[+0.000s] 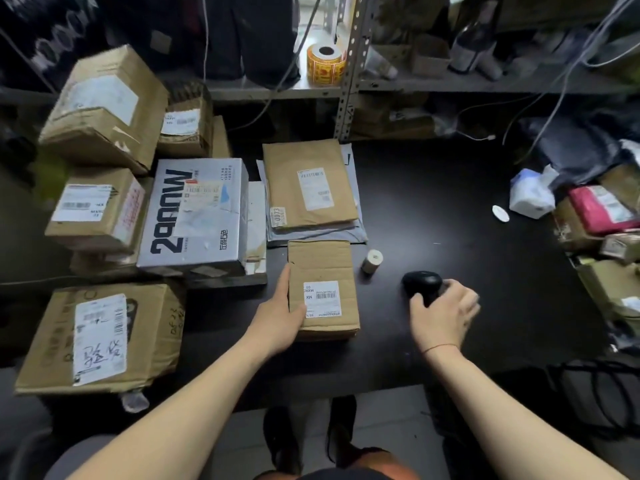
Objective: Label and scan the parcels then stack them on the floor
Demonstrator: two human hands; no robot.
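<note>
Forearms cross the bench (450, 209) near edge. Left hand (277, 317) grips the small parcel (322, 268) by its left side, thumb on top. The parcel lies flat near the front edge, label up. Right hand (443, 317) curls round the black scanner (420, 280). Stacked boxes (194, 216) crowd the left edge; open surface lies behind the scanner.
</note>
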